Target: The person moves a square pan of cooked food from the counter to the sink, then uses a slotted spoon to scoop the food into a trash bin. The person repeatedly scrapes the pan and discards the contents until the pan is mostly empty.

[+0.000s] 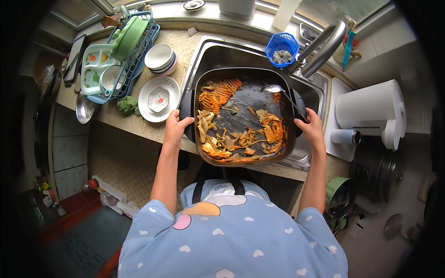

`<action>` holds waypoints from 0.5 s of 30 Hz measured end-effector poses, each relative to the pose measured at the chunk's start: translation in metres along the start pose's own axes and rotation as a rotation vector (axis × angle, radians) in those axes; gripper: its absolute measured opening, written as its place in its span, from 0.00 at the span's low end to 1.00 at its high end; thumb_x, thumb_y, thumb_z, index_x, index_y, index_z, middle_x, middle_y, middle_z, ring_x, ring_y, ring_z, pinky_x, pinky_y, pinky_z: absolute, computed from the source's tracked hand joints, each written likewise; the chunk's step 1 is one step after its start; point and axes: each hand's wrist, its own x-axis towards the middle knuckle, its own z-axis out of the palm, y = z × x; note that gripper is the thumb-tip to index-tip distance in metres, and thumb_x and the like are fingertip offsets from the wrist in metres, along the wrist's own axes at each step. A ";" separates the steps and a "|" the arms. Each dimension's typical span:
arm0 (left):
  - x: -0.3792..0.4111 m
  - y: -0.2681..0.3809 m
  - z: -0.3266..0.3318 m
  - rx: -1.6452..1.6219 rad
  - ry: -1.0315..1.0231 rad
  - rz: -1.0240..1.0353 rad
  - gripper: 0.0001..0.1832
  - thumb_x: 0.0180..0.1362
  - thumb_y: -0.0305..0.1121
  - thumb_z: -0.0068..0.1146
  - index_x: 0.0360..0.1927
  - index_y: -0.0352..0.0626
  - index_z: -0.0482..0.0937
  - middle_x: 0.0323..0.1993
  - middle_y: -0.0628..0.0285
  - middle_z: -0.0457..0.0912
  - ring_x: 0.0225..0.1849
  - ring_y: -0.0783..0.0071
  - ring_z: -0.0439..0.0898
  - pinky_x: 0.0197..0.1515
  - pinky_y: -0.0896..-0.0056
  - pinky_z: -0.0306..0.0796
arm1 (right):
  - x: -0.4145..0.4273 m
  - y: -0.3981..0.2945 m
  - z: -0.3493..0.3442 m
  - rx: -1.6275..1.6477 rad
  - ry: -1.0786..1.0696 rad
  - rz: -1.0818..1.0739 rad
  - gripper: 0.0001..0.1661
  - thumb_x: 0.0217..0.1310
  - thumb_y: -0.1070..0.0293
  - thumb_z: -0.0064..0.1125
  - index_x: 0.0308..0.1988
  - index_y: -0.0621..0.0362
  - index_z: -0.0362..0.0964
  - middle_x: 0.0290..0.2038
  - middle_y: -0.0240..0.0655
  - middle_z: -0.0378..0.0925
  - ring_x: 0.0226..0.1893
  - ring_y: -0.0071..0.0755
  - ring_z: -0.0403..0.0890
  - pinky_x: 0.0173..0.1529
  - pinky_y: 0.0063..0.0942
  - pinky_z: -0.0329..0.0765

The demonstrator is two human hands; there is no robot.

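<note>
A large, square dark pan [250,120] is held level over the near part of the sink. My left hand [175,127] grips its left handle, thumb on top. On the other side, my right hand [309,127] grips the right handle, beside the end of a metal spoon [273,89]. The spoon's bowl lies inside the pan and its handle leans over the right rim. Cooked leafy scraps [240,139] in orange sauce line the pan's lower side, and a scored orange piece of food [224,92] sits at upper left. Much of the sink basin [226,52] is hidden under the pan.
Left on the counter are stacked bowls [160,57], a white plate [146,93] with a small dish [158,99], a green cloth [128,105] and a dish rack [130,66]. A steel faucet [325,48], blue strainer basket [282,45], white jug [368,107] and bottle [342,136] stand rightward.
</note>
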 end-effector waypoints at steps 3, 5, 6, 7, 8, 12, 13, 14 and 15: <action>-0.014 -0.005 -0.006 -0.043 0.027 0.050 0.12 0.43 0.19 0.55 0.31 0.38 0.67 0.29 0.64 0.76 0.28 0.81 0.74 0.34 0.80 0.69 | -0.006 0.002 0.005 0.034 -0.016 -0.042 0.26 0.41 0.70 0.61 0.44 0.68 0.67 0.30 0.36 0.78 0.30 0.22 0.76 0.36 0.20 0.71; -0.023 -0.009 -0.013 -0.053 0.048 0.066 0.12 0.43 0.19 0.55 0.31 0.38 0.66 0.28 0.65 0.75 0.28 0.82 0.73 0.34 0.80 0.69 | -0.013 -0.003 0.010 0.015 -0.015 -0.061 0.24 0.42 0.71 0.60 0.43 0.68 0.68 0.29 0.36 0.78 0.30 0.21 0.76 0.36 0.20 0.71; -0.028 -0.010 -0.017 -0.057 0.056 0.075 0.12 0.43 0.19 0.55 0.30 0.39 0.66 0.27 0.65 0.74 0.28 0.82 0.73 0.34 0.80 0.68 | -0.016 -0.003 0.012 0.015 -0.017 -0.065 0.24 0.42 0.71 0.59 0.43 0.68 0.68 0.29 0.36 0.78 0.29 0.20 0.76 0.36 0.20 0.71; -0.033 -0.011 -0.021 -0.072 0.062 0.070 0.12 0.43 0.19 0.55 0.30 0.39 0.66 0.27 0.66 0.74 0.28 0.82 0.73 0.34 0.80 0.68 | -0.019 -0.004 0.014 0.015 -0.018 -0.070 0.24 0.42 0.71 0.59 0.43 0.68 0.68 0.29 0.35 0.78 0.29 0.20 0.75 0.36 0.19 0.71; -0.038 -0.011 -0.025 -0.086 0.068 0.064 0.12 0.43 0.19 0.55 0.30 0.39 0.66 0.27 0.66 0.74 0.28 0.82 0.72 0.34 0.80 0.68 | -0.023 -0.006 0.018 0.027 -0.014 -0.076 0.24 0.42 0.71 0.59 0.43 0.68 0.68 0.28 0.35 0.77 0.29 0.19 0.75 0.35 0.19 0.71; -0.056 -0.013 -0.042 -0.127 0.085 0.079 0.12 0.43 0.19 0.54 0.31 0.40 0.65 0.28 0.65 0.74 0.28 0.82 0.73 0.35 0.79 0.69 | -0.042 -0.008 0.034 0.060 0.000 -0.091 0.23 0.42 0.72 0.59 0.43 0.68 0.68 0.25 0.32 0.76 0.25 0.17 0.73 0.31 0.17 0.69; -0.060 -0.014 -0.048 -0.137 0.080 0.086 0.12 0.43 0.19 0.54 0.31 0.39 0.65 0.28 0.65 0.74 0.29 0.81 0.73 0.36 0.79 0.69 | -0.047 -0.007 0.038 0.065 0.004 -0.093 0.23 0.42 0.72 0.59 0.43 0.68 0.68 0.24 0.32 0.76 0.24 0.16 0.73 0.30 0.17 0.69; -0.062 -0.015 -0.055 -0.155 0.067 0.080 0.12 0.43 0.18 0.54 0.31 0.39 0.65 0.29 0.63 0.74 0.29 0.80 0.74 0.36 0.78 0.70 | -0.052 -0.006 0.041 0.052 0.004 -0.093 0.23 0.42 0.72 0.58 0.43 0.68 0.68 0.24 0.32 0.76 0.24 0.16 0.73 0.29 0.17 0.69; -0.067 -0.015 -0.061 -0.168 0.056 0.083 0.12 0.43 0.18 0.54 0.31 0.39 0.65 0.29 0.63 0.75 0.29 0.80 0.74 0.36 0.78 0.70 | -0.059 -0.006 0.045 0.040 0.003 -0.092 0.23 0.42 0.72 0.58 0.43 0.68 0.68 0.24 0.31 0.76 0.23 0.16 0.72 0.29 0.17 0.68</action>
